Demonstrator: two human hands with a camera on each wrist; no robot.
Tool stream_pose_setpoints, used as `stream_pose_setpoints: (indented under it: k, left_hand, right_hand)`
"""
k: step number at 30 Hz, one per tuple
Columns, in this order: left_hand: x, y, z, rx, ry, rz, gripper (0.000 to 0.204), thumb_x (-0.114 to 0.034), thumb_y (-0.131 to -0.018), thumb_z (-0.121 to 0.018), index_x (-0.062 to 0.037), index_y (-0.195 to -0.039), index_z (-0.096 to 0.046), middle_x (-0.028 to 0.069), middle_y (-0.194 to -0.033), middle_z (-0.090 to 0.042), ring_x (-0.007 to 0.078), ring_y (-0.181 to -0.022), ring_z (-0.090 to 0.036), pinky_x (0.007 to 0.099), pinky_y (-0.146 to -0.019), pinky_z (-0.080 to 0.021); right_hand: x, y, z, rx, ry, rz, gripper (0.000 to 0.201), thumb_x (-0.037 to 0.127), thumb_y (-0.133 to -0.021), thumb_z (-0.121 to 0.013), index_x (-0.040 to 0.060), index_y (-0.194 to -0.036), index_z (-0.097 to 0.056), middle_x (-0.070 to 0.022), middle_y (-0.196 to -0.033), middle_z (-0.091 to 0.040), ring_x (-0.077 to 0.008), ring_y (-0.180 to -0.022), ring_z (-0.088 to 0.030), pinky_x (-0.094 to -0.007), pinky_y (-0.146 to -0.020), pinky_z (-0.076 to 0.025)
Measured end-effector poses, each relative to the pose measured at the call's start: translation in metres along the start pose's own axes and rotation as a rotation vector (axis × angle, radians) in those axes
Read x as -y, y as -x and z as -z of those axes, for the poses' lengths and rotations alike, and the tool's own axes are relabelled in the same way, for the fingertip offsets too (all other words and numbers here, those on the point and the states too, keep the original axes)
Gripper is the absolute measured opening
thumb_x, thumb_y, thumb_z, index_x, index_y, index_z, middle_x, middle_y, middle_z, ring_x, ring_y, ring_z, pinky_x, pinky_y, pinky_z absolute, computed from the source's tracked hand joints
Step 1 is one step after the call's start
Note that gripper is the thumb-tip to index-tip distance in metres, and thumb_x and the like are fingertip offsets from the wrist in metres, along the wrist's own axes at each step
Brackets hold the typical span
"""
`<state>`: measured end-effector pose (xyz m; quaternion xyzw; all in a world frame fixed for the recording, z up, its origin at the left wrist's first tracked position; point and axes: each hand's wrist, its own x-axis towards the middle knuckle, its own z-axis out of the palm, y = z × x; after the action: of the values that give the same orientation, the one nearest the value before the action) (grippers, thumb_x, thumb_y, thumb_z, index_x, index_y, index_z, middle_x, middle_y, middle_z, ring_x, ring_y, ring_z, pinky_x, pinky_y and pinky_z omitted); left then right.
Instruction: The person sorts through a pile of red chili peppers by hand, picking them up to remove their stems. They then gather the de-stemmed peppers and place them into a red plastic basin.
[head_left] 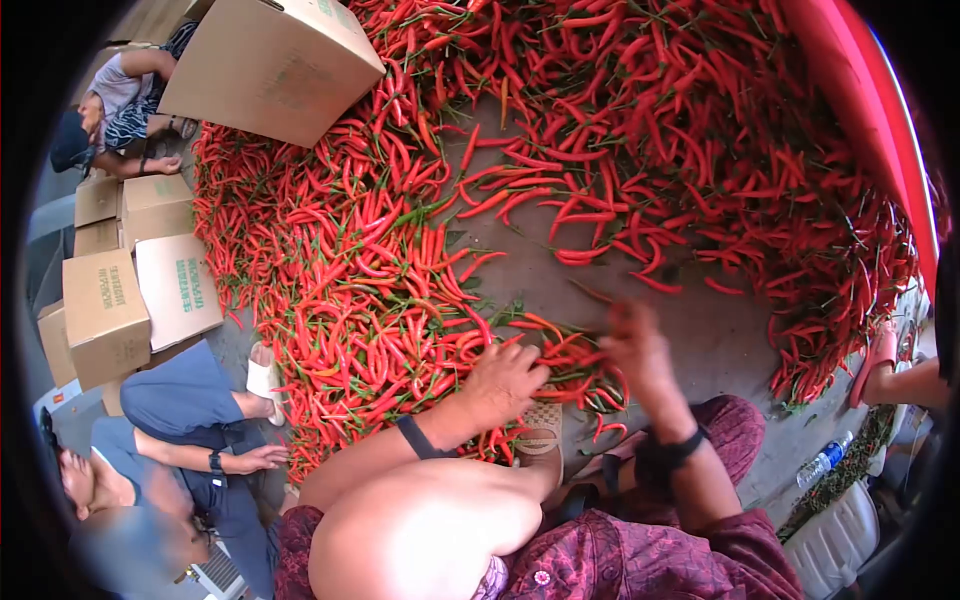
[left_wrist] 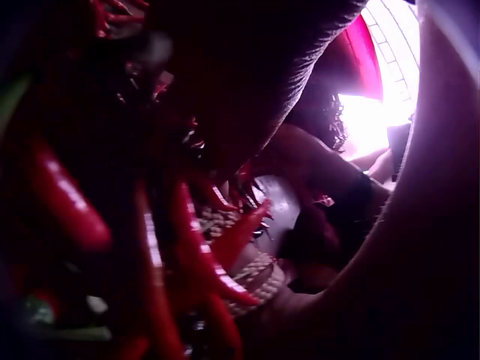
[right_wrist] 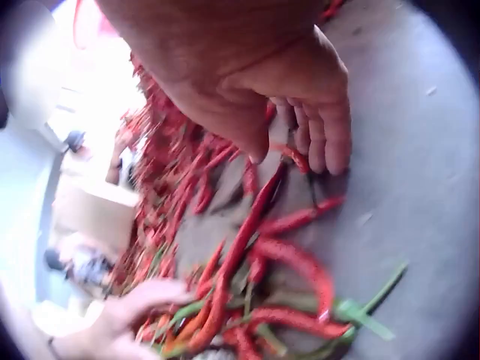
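In the head view my left hand (head_left: 505, 385), with its fingers bent, grips a small bunch of red chili peppers (head_left: 585, 370) at the near edge of a large pile. Some of these peppers are orange or dark, with green stems. From the right wrist, the left hand (right_wrist: 139, 311) shows thumb and forefinger on either side of the bunch. Blurred in the head view, my right hand (head_left: 640, 355) is raised just right of the bunch. Its thumb and fingers pinch a chili pepper (right_wrist: 292, 155). The left wrist view is dark, with glossy chili peppers (left_wrist: 191, 240) close up.
Chili peppers (head_left: 650, 120) spread widely across the grey floor (head_left: 720, 320). A cardboard box (head_left: 275, 75) stands at the pile's far left, and more boxes (head_left: 105, 305) are stacked beside it. Seated people flank the left side. A water bottle (head_left: 825, 460) lies at right near a white plastic chair (head_left: 835, 535).
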<state>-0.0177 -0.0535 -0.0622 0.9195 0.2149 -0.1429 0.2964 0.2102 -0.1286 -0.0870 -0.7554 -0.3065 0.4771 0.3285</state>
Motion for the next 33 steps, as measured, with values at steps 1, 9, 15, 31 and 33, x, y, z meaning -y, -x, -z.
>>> stream_pose_setpoints:
  k: [1, 9, 15, 31, 33]
  left_hand:
    - [0.005, 0.003, 0.002, -0.083, 0.058, 0.019, 0.047, -0.025, -0.057, -0.079, -0.01, -0.098, -0.06, 0.0077, -0.104, -0.052, 0.0287, -0.1, -0.051, 0.0454, -0.083, -0.041]
    - [0.081, 0.056, 0.036, -0.32, -0.078, 0.262, 0.013, -0.015, -0.066, -0.069, -0.0056, -0.068, -0.06, 0.0111, -0.074, -0.059, 0.0328, -0.073, -0.059, 0.0441, -0.065, -0.049]
    - [0.067, 0.027, 0.102, -0.346, 0.03, 0.529, 0.029, -0.011, -0.064, -0.073, -0.004, -0.09, -0.061, 0.0149, -0.091, -0.06, 0.0344, -0.085, -0.059, 0.0431, -0.071, -0.046]
    - [0.069, -0.052, 0.016, -0.419, -0.194, -0.062, 0.02, -0.015, -0.062, -0.07, -0.0066, -0.077, -0.06, 0.0115, -0.09, -0.053, 0.032, -0.091, -0.051, 0.0477, -0.081, -0.042]
    - [0.098, -0.026, 0.041, -0.402, -0.22, 0.095, 0.018, -0.014, -0.061, -0.069, -0.0053, -0.075, -0.06, 0.0108, -0.085, -0.054, 0.0315, -0.088, -0.051, 0.0484, -0.078, -0.042]
  right_hand:
    - [0.006, -0.003, -0.016, 0.126, 0.036, 0.232, 0.059, 0.01, -0.078, -0.073, 0.0046, -0.13, -0.046, -0.0174, -0.104, -0.062, -0.0239, -0.086, -0.063, -0.0349, -0.073, -0.052]
    - [-0.034, 0.044, 0.014, 0.143, 0.624, -0.022, 0.053, 0.02, -0.075, -0.079, 0.0006, -0.114, -0.048, -0.0228, -0.096, -0.062, -0.0414, -0.08, -0.062, -0.0419, -0.066, -0.052]
    - [0.032, 0.02, -0.044, 0.371, -0.155, -0.024, 0.052, 0.006, -0.083, -0.065, 0.0047, -0.13, -0.045, -0.0162, -0.112, -0.062, -0.0216, -0.104, -0.064, -0.035, -0.085, -0.054]
    - [-0.028, 0.057, 0.143, -0.414, 0.317, 0.205, 0.014, 0.012, -0.083, -0.067, 0.0013, -0.093, -0.065, -0.0123, -0.082, -0.063, -0.0177, -0.075, -0.061, -0.0326, -0.069, -0.051]
    - [-0.034, 0.069, 0.158, -0.413, 0.144, 0.064, 0.012, 0.008, -0.084, -0.065, 0.0003, -0.093, -0.065, -0.0063, -0.08, -0.062, -0.0134, -0.072, -0.058, -0.0293, -0.066, -0.049]
